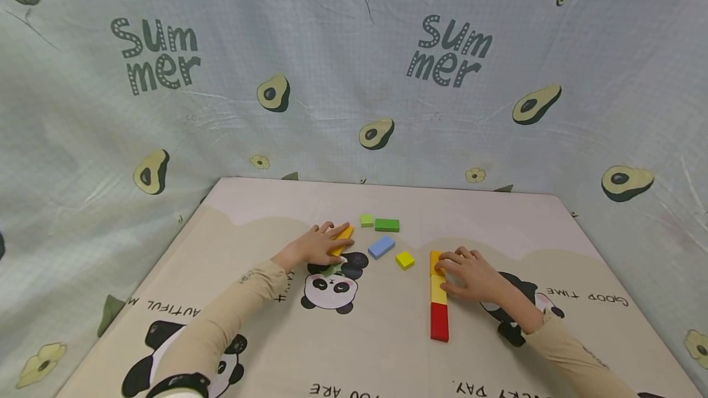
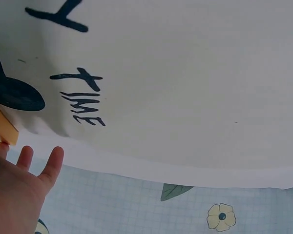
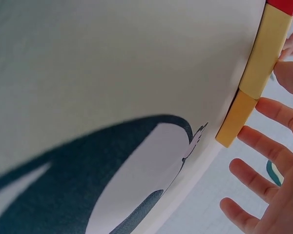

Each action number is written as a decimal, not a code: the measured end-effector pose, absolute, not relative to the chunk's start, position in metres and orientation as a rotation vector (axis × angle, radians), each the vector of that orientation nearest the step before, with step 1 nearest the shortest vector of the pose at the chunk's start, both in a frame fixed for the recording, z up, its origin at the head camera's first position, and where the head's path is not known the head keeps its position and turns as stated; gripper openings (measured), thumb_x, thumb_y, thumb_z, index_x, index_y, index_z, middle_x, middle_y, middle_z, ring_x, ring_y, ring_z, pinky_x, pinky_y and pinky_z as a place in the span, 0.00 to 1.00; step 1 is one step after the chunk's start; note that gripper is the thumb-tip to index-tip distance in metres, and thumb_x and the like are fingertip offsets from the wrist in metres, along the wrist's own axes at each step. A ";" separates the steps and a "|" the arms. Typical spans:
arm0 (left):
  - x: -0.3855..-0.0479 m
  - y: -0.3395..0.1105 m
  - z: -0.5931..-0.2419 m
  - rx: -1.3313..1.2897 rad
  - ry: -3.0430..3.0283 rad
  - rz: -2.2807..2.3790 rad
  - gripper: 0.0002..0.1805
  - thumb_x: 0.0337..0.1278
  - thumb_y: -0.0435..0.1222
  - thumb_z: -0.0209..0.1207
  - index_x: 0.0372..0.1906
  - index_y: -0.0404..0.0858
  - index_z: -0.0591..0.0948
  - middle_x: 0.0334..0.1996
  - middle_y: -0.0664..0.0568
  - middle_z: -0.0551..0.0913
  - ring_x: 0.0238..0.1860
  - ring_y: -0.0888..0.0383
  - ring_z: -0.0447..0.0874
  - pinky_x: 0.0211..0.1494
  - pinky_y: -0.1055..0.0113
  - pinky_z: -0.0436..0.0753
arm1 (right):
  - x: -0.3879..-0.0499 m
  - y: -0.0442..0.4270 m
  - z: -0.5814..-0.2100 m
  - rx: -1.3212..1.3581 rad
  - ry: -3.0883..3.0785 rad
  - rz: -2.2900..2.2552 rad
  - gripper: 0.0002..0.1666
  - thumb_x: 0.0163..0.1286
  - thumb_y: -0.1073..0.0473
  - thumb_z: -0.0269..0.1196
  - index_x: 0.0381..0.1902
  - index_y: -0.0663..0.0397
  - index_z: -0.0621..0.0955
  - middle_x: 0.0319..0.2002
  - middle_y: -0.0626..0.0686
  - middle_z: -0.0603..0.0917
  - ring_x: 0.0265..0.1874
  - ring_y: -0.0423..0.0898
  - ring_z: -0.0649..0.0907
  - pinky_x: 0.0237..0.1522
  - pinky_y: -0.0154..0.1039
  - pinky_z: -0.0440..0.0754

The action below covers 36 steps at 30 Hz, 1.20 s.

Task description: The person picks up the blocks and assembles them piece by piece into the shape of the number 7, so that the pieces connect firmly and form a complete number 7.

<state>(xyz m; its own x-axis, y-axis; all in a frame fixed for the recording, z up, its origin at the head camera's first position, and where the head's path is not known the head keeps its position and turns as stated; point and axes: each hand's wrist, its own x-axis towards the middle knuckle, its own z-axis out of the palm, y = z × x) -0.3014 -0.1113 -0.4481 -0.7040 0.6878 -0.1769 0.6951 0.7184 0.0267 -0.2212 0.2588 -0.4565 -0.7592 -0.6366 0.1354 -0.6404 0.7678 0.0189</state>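
My left hand [image 1: 319, 245] pinches an orange block [image 1: 344, 238] just above the printed panda; in the left wrist view the block [image 2: 4, 126] slants at the left edge, against a fingertip. My right hand [image 1: 470, 275] rests beside a straight row of blocks. At the row's far end is an orange block [image 1: 435, 259], then a yellow block [image 1: 439, 290], then a red block [image 1: 439, 322] nearest me. The right wrist view has the fingers nearly straight, fingertips touching the side of the orange block [image 3: 237, 119] and the thumb by the yellow block [image 3: 266, 51].
Between the hands lie a blue block [image 1: 381, 247] and a small yellow block [image 1: 405, 260]. Farther back are a small light green block [image 1: 367, 220] and a longer green block [image 1: 387, 225]. A panda-print cloth [image 1: 376, 349] covers the table; a patterned curtain [image 1: 332, 48] hangs behind.
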 end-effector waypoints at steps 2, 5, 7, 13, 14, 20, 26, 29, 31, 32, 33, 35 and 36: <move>-0.303 -0.112 -0.449 1.105 2.746 -0.055 0.30 0.58 0.54 0.46 0.66 0.55 0.59 0.71 0.48 0.46 0.65 0.44 0.53 0.63 0.44 0.57 | -0.221 0.259 -0.457 1.028 -2.823 0.047 0.19 0.56 0.46 0.61 0.45 0.43 0.77 0.47 0.48 0.77 0.43 0.46 0.70 0.43 0.48 0.70; -0.305 -0.111 -0.449 1.111 2.754 -0.022 0.33 0.56 0.55 0.47 0.67 0.53 0.57 0.70 0.46 0.49 0.64 0.43 0.54 0.63 0.44 0.57 | -0.221 0.259 -0.457 1.029 -2.817 0.057 0.19 0.56 0.46 0.61 0.44 0.43 0.77 0.47 0.48 0.77 0.43 0.46 0.70 0.43 0.48 0.71; -0.307 -0.111 -0.450 1.127 2.771 0.006 0.35 0.55 0.56 0.49 0.67 0.51 0.57 0.68 0.45 0.52 0.63 0.43 0.55 0.62 0.45 0.59 | -0.222 0.259 -0.457 1.028 -2.815 0.057 0.18 0.56 0.46 0.61 0.44 0.42 0.77 0.47 0.48 0.77 0.43 0.46 0.70 0.43 0.48 0.71; -0.310 -0.110 -0.449 1.146 2.828 0.031 0.38 0.49 0.59 0.53 0.63 0.46 0.63 0.64 0.45 0.59 0.60 0.46 0.57 0.58 0.48 0.64 | -0.222 0.258 -0.457 1.021 -2.822 0.078 0.18 0.56 0.46 0.61 0.45 0.42 0.77 0.48 0.48 0.77 0.44 0.46 0.70 0.44 0.49 0.70; -0.310 -0.111 -0.448 1.140 2.828 0.027 0.38 0.48 0.60 0.53 0.63 0.46 0.63 0.65 0.45 0.59 0.60 0.46 0.57 0.58 0.48 0.64 | -0.222 0.258 -0.457 1.020 -2.824 0.080 0.18 0.56 0.46 0.61 0.45 0.42 0.77 0.48 0.48 0.77 0.44 0.46 0.70 0.44 0.49 0.70; -0.310 -0.114 -0.447 1.090 2.804 0.044 0.38 0.47 0.60 0.54 0.64 0.49 0.63 0.68 0.44 0.55 0.61 0.46 0.55 0.60 0.46 0.62 | -0.223 0.257 -0.456 1.013 -2.830 0.076 0.18 0.56 0.46 0.61 0.45 0.42 0.77 0.48 0.48 0.77 0.44 0.46 0.70 0.45 0.49 0.70; -0.308 -0.118 -0.446 1.083 2.788 0.055 0.37 0.49 0.56 0.54 0.65 0.50 0.61 0.68 0.44 0.53 0.60 0.45 0.57 0.59 0.45 0.62 | -0.222 0.257 -0.455 1.031 -2.816 0.086 0.19 0.56 0.46 0.61 0.45 0.43 0.77 0.48 0.48 0.77 0.44 0.46 0.71 0.44 0.49 0.70; -0.308 -0.119 -0.446 1.084 2.789 0.055 0.36 0.50 0.54 0.53 0.65 0.50 0.61 0.69 0.45 0.53 0.60 0.45 0.57 0.59 0.44 0.62 | -0.221 0.258 -0.454 1.037 -2.812 0.083 0.19 0.56 0.46 0.61 0.45 0.43 0.77 0.48 0.49 0.77 0.44 0.47 0.71 0.44 0.49 0.70; -0.308 -0.119 -0.447 1.086 2.794 0.070 0.36 0.50 0.53 0.54 0.65 0.50 0.61 0.69 0.45 0.53 0.60 0.45 0.57 0.58 0.44 0.62 | -0.220 0.258 -0.454 1.038 -2.812 0.085 0.19 0.56 0.46 0.61 0.45 0.43 0.77 0.48 0.49 0.77 0.43 0.47 0.71 0.44 0.49 0.70; -0.308 -0.119 -0.447 1.085 2.795 0.087 0.36 0.49 0.53 0.54 0.66 0.49 0.60 0.69 0.45 0.54 0.60 0.46 0.58 0.59 0.43 0.62 | -0.220 0.258 -0.454 1.037 -2.813 0.087 0.19 0.56 0.46 0.61 0.45 0.44 0.77 0.48 0.49 0.77 0.43 0.47 0.71 0.44 0.49 0.70; -0.309 -0.119 -0.448 1.083 2.797 0.100 0.36 0.49 0.53 0.54 0.66 0.49 0.60 0.69 0.46 0.54 0.60 0.46 0.58 0.59 0.43 0.62 | -0.220 0.258 -0.454 1.036 -2.815 0.088 0.19 0.56 0.46 0.61 0.45 0.44 0.77 0.48 0.49 0.77 0.43 0.47 0.71 0.44 0.49 0.70; -0.309 -0.119 -0.449 1.078 2.798 0.124 0.37 0.49 0.52 0.55 0.66 0.48 0.60 0.69 0.46 0.54 0.59 0.46 0.58 0.59 0.42 0.62 | -0.219 0.259 -0.454 1.032 -2.819 0.091 0.19 0.56 0.46 0.61 0.45 0.44 0.77 0.48 0.49 0.77 0.43 0.47 0.71 0.44 0.49 0.70; -0.309 -0.119 -0.450 1.075 2.798 0.136 0.38 0.48 0.52 0.55 0.66 0.47 0.60 0.69 0.46 0.54 0.59 0.46 0.58 0.58 0.43 0.62 | -0.219 0.259 -0.454 1.030 -2.822 0.091 0.19 0.56 0.46 0.61 0.45 0.44 0.77 0.48 0.49 0.77 0.44 0.47 0.71 0.44 0.49 0.69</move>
